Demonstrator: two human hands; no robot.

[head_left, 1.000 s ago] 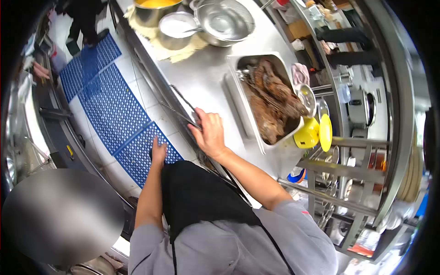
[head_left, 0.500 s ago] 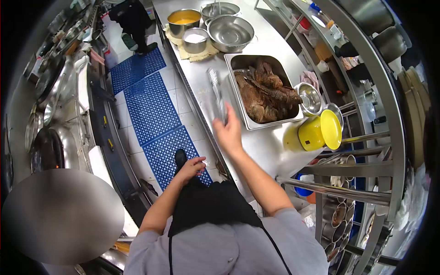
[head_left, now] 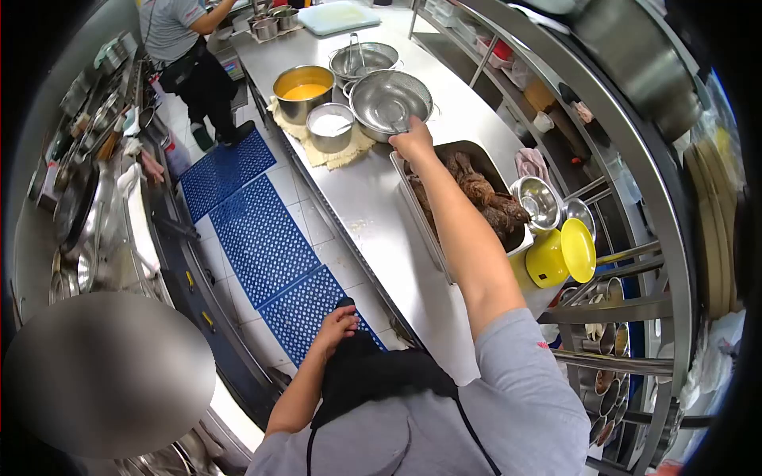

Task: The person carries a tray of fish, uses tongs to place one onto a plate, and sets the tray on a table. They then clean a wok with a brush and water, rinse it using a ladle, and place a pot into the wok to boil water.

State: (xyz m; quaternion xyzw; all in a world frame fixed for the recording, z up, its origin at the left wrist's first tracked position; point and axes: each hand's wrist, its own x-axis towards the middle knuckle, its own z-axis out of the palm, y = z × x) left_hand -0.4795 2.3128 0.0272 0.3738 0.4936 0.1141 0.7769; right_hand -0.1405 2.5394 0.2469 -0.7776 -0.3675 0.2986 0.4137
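My right hand (head_left: 413, 143) reaches forward over the far end of the steel pan (head_left: 432, 252) to the near rim of a perforated metal colander (head_left: 379, 97). Its fingers are closed on metal tongs (head_left: 401, 125), mostly hidden, whose visible part lies over the colander. Dark brown cooked meat (head_left: 475, 186) fills the pan, partly covered by my forearm. Low at my waist hangs my left hand (head_left: 338, 327), empty, fingers loosely bent and a little apart.
Beside the colander stand a pot of orange liquid (head_left: 304, 89), a pot of white powder (head_left: 330, 127) and a strainer (head_left: 363, 59). Small steel bowls (head_left: 537, 202) and a yellow container (head_left: 548, 258) sit at right. Another person (head_left: 186, 63) stands on the blue mats (head_left: 266, 230).
My right hand has moved forward with the tongs, from beside the pan to the colander. My view has shifted, showing more of the other person. My left hand's fingers have curled slightly.
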